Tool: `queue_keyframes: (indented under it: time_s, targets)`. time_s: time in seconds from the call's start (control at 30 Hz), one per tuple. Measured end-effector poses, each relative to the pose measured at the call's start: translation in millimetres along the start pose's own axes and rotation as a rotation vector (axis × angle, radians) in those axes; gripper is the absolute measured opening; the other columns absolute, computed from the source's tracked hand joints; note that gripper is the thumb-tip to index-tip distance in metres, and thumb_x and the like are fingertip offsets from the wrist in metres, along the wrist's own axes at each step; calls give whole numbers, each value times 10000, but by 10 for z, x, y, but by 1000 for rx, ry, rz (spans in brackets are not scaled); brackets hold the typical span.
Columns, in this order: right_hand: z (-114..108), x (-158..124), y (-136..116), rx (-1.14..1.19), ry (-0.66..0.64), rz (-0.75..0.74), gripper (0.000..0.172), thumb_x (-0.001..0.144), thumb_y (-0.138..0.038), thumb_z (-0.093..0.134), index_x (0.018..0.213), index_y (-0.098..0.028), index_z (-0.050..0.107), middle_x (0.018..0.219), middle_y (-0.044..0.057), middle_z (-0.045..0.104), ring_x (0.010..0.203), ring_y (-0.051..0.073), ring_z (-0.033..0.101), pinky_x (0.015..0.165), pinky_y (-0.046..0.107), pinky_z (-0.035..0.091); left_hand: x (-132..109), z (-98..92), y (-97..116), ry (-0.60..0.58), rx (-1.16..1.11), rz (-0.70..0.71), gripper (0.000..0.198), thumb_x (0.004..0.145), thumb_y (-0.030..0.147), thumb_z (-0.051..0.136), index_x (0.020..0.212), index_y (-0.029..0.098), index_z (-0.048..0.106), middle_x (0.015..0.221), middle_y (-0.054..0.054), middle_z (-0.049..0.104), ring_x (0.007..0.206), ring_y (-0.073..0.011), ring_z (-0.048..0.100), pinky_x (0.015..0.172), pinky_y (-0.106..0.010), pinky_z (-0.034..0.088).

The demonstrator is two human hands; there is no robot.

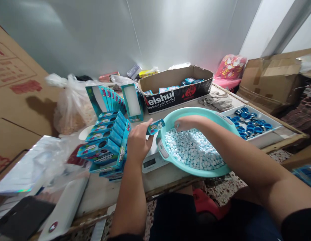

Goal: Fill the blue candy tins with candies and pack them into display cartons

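My left hand (138, 140) is closed on a small teal candy box (155, 127), holding it at the rim of a teal basin (182, 114). The basin is full of small white and pale blue candies (193, 150). My right hand (186, 123) reaches into the basin at its far side, fingers curled down among the candies; what they hold is hidden. A stack of filled teal boxes (105, 142) stands just left of my left hand.
A display of open teal boxes (132, 101) stands behind the stack. A black-printed cardboard tray (175, 87) holds more boxes. A white tray of blue caps (249, 124) lies at the right. Plastic bags (72, 103), a scale (151, 162) under the basin and cartons (271, 80) surround them.
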State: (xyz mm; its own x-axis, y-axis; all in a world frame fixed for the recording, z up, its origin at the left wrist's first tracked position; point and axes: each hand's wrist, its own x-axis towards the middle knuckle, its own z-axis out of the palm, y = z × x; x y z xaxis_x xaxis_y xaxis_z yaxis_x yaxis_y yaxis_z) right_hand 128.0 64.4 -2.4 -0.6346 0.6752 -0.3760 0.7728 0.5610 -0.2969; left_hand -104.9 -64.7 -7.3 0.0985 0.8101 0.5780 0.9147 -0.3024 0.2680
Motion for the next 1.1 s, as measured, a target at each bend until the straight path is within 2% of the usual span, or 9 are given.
queue_keyframes:
  time_s: [0.07, 0.13, 0.27, 0.43, 0.53, 0.63, 0.83, 1.0, 1.1]
  targets:
    - [-4, -12, -9, 37, -32, -8, 355, 892, -346, 665, 1235, -259, 698, 1240, 33, 713, 1116, 257, 658, 829, 288, 497, -8, -17, -15, -51, -131, -243, 694, 827, 298, 714, 1488, 297, 500, 1375, -97, 654, 1194, -269, 676, 1026, -415, 559]
    - [-6, -27, -29, 81, -85, -24, 439, 884, -435, 695, 1296, -289, 657, 1264, 3, 698, 1104, 222, 665, 805, 253, 500, -16, -12, -47, -101, -211, -454, 788, 732, 212, 752, 1476, 267, 495, 1362, -133, 645, 1162, -282, 688, 1020, -435, 578]
    - [6, -43, -85, 107, -153, -27, 691, 769, -482, 807, 1389, -280, 577, 1311, 9, 660, 1077, 211, 664, 788, 248, 492, -24, 33, -111, -85, -322, -601, 700, 638, 123, 728, 1315, 251, 606, 1345, -141, 643, 1205, -299, 662, 1056, -457, 571]
    - [37, -19, -109, 56, -135, -21, 774, 716, -438, 858, 1408, -248, 565, 1349, 46, 625, 1136, 248, 628, 816, 268, 466, 1, 11, -55, -14, -540, -606, 728, 672, 136, 646, 1379, 255, 522, 1361, -119, 628, 1170, -230, 673, 993, -385, 595]
    - [48, 2, -98, 37, -129, -19, 736, 723, -428, 867, 1377, -230, 595, 1308, 53, 651, 1097, 245, 644, 791, 263, 458, 21, -33, 10, 179, -607, -517, 637, 674, 108, 598, 1294, 244, 552, 1373, -90, 630, 1325, -207, 602, 1173, -406, 504]
    - [56, 17, -83, 13, -130, -20, 610, 773, -470, 842, 1303, -227, 665, 1242, 56, 685, 1015, 234, 669, 737, 263, 449, 26, -56, 43, 370, -590, -451, 438, 711, 124, 568, 1136, 220, 612, 1264, -63, 673, 1282, -169, 618, 1241, -403, 443]
    - [78, 33, -54, 1, -91, -44, 399, 852, -426, 785, 1192, -219, 749, 1089, 52, 728, 874, 201, 679, 690, 264, 427, 43, -80, 100, 469, -627, -475, 216, 846, 318, 592, 1007, 189, 657, 1084, -49, 701, 1068, -134, 656, 1052, -297, 520]
    - [77, 28, -50, -4, -35, -51, 395, 826, -337, 806, 1194, -205, 758, 1109, 52, 728, 893, 198, 669, 689, 255, 428, 53, -119, 167, 499, -625, -523, 292, 919, 466, 539, 933, 210, 679, 950, -49, 687, 924, -131, 627, 830, -247, 521]
    - [71, 21, -50, -13, -14, -42, 402, 817, -314, 809, 1196, -189, 760, 1084, 60, 729, 899, 207, 663, 688, 257, 429, 41, -114, 137, 477, -613, -541, 357, 940, 518, 508, 952, 212, 692, 923, -47, 675, 873, -123, 612, 774, -233, 502]
